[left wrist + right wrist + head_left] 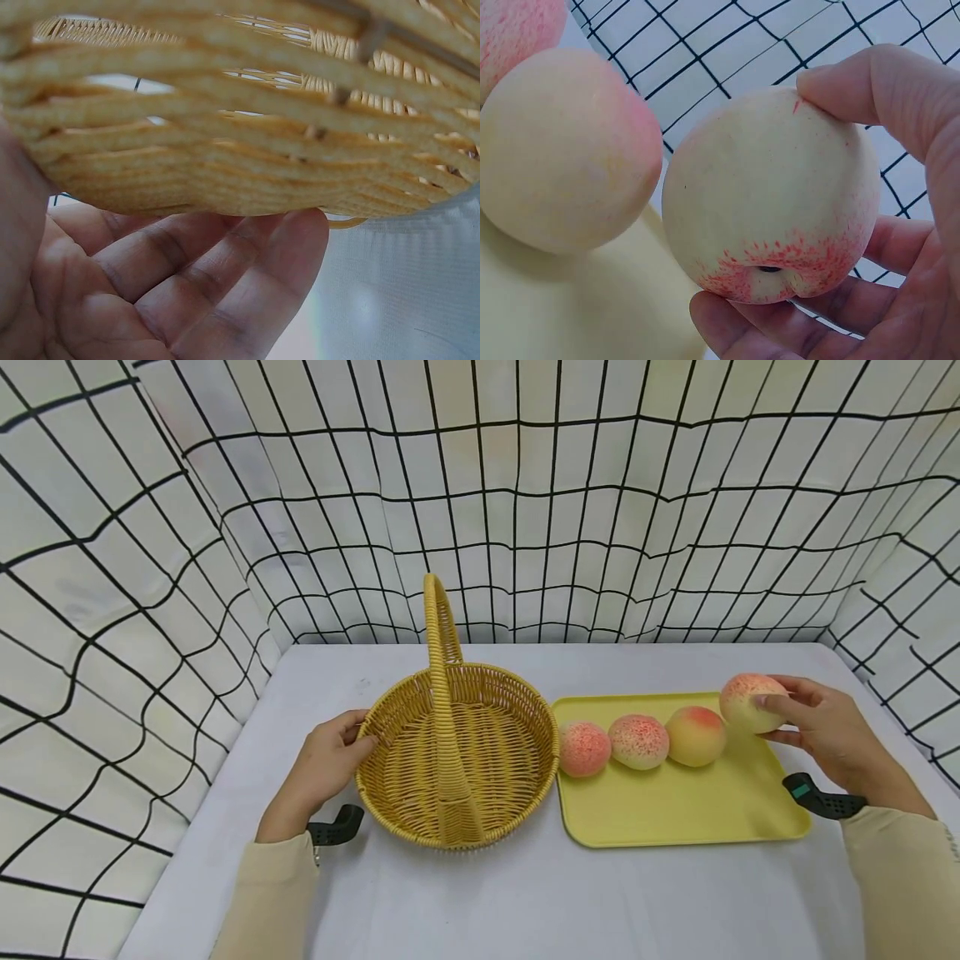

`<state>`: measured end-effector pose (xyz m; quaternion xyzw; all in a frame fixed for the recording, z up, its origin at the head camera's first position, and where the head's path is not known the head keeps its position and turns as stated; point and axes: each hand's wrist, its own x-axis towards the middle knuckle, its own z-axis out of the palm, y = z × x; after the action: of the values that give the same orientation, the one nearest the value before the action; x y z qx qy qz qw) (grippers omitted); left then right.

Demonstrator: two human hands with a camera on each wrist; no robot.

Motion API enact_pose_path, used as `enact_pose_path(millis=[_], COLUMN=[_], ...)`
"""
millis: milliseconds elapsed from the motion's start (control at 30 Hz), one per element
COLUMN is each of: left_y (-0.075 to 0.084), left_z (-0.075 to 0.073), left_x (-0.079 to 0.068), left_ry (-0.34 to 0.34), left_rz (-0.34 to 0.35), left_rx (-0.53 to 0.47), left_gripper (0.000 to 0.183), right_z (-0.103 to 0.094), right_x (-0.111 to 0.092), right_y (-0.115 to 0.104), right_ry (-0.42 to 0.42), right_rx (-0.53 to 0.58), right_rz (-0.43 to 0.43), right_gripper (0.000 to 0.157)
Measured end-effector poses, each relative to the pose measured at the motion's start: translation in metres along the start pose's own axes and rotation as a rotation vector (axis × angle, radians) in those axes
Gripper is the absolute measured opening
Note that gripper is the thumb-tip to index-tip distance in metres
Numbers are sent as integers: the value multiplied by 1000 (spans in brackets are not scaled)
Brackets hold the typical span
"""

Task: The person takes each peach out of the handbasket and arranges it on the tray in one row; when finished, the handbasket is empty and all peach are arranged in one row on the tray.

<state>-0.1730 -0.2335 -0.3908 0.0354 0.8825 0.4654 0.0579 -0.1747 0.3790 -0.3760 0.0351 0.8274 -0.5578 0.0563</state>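
A wicker basket point(517, 760) with a tall arched handle point(442, 718) stands on the table, nothing inside it. My left hand point(326, 764) grips its left rim, thumb over the edge and fingers against the outer weave point(247, 180). My right hand point(832, 727) holds a pale peach with red speckles point(752, 700) between thumb and fingers, above the right part of a yellow tray point(675, 814). In the right wrist view, the held peach point(772, 187) shows its stem hollow. Along the tray's far side lie a pink peach point(585, 749), a speckled peach point(639, 742) and a yellow-red peach point(696, 736).
A white cloth covers the table point(480, 902). White sheeting with a black grid point(517, 493) rises behind the table and at both sides. The tray's left edge lies close against the basket's right side.
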Motion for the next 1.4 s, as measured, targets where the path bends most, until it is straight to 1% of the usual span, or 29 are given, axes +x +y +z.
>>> enact_pose_path(millis=[100, 367, 567, 833, 933, 1200, 1400], left_y=[0, -1, -1, -2, -2, -3, -2], left_z=[0, 0, 0, 0, 0, 1, 1], left_x=[0, 0, 0, 0, 0, 1, 1], left_ry=[5, 7, 5, 5, 6, 11, 13], left_rz=[1, 6, 6, 3, 3, 5, 5], left_rx=[2, -8, -12, -4, -5, -12, -6], left_gripper=[47, 47, 47, 47, 47, 46, 45], right_z=[0, 1, 3, 7, 8, 11, 10], right_x=[1, 5, 4, 3, 3, 2, 1], right_y=[6, 17, 21, 22, 21, 21, 22], right_ry=[9, 30, 38, 26, 28, 47, 37], right_rx=[-64, -115, -136, -154, -173, -235, -283], right_rz=[13, 71, 96, 118, 125, 108, 129], right_gripper=[67, 77, 78, 79, 80, 83, 86])
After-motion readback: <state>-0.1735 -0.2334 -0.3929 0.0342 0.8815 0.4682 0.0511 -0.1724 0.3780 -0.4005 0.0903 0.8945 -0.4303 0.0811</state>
